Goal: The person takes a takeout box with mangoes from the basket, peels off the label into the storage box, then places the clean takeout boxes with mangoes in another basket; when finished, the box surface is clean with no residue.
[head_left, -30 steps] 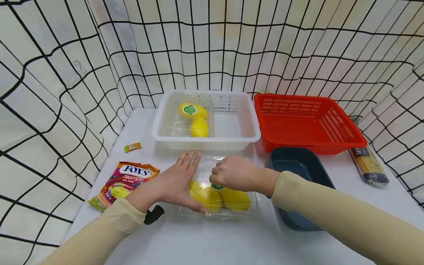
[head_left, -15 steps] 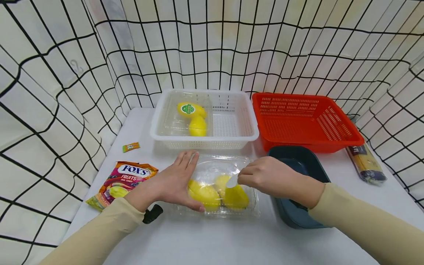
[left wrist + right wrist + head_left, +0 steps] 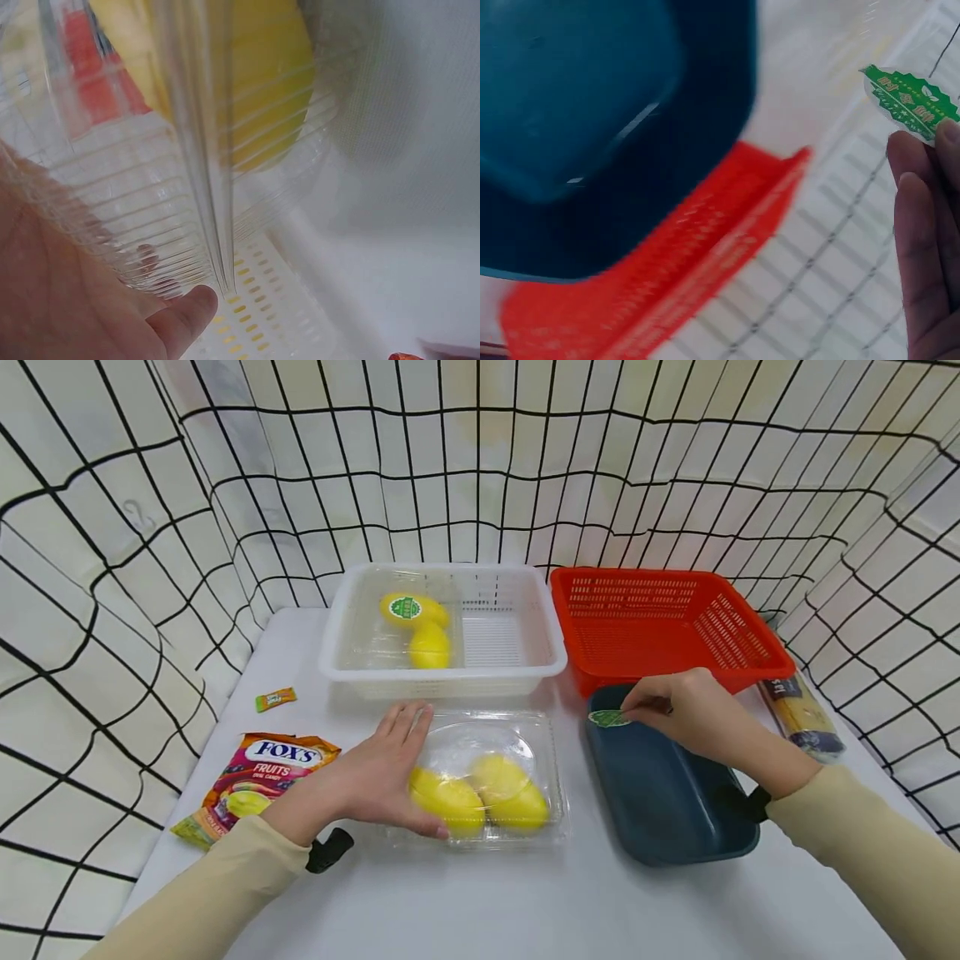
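Observation:
My left hand (image 3: 386, 772) rests with straight fingers on the left side of a clear plastic clamshell box (image 3: 551, 743) on the white table. Two yellow fruits, mango-like in shape, lie inside it: a left fruit (image 3: 450, 802) and a right fruit (image 3: 512, 793). Between thumb and fingers, my right hand (image 3: 693, 710) pinches a green and white oval sticker (image 3: 911, 101). That hand is above the far part of a dark blue bin (image 3: 667, 810). In the left wrist view, the box's ribbed side (image 3: 150, 202) lies against the left hand.
Behind stand a white basket (image 3: 442, 675), holding another clear box with two yellow fruits, and a red basket (image 3: 637, 643). A FOX'S candy bag (image 3: 258, 777) and a small wrapped candy (image 3: 276, 699) lie left. A packet (image 3: 802, 714) lies right. Black wire mesh (image 3: 480, 468) encloses the table.
My right hand has peeled the sticker off the clamshell's lid and carried it rightward over the blue bin. The left hand stays on the box. The head view has shifted slightly.

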Available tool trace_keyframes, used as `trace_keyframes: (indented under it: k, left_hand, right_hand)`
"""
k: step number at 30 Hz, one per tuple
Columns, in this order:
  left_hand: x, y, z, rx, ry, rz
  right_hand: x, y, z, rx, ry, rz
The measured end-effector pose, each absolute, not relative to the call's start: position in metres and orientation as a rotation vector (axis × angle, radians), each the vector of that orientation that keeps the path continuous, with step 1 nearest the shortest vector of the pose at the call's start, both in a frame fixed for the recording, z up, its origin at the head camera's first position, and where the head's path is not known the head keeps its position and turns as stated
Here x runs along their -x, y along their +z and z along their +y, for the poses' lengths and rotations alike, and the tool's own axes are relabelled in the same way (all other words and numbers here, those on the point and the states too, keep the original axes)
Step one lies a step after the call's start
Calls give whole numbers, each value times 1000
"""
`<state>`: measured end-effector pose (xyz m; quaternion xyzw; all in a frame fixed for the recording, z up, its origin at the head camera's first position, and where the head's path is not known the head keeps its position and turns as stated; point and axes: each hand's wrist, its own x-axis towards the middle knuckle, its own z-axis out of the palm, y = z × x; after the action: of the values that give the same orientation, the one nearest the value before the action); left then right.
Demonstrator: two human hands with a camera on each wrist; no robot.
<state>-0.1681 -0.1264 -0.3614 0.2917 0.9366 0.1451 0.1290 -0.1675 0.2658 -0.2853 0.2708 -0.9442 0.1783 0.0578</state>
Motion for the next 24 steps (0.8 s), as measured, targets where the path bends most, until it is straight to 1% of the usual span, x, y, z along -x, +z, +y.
trace_keyframes:
  k: [5, 11, 17, 21, 24]
  left_hand:
    - [169, -361, -127, -848, 433, 2724]
    - [169, -361, -127, -852, 445, 2719]
    - [170, -360, -126, -877, 459, 2732]
    - [170, -359, -127, -894, 468, 2737]
    - [171, -360, -126, -903, 471, 2743]
  right_hand:
    - [186, -302, 287, -521, 775, -3023]
    - [208, -333, 300, -177, 1157, -3164]
    - [224, -354, 297, 195, 1698, -3139]
    - [229, -358, 291, 426, 1906, -3049]
    - [231, -360, 289, 547, 1977, -2988]
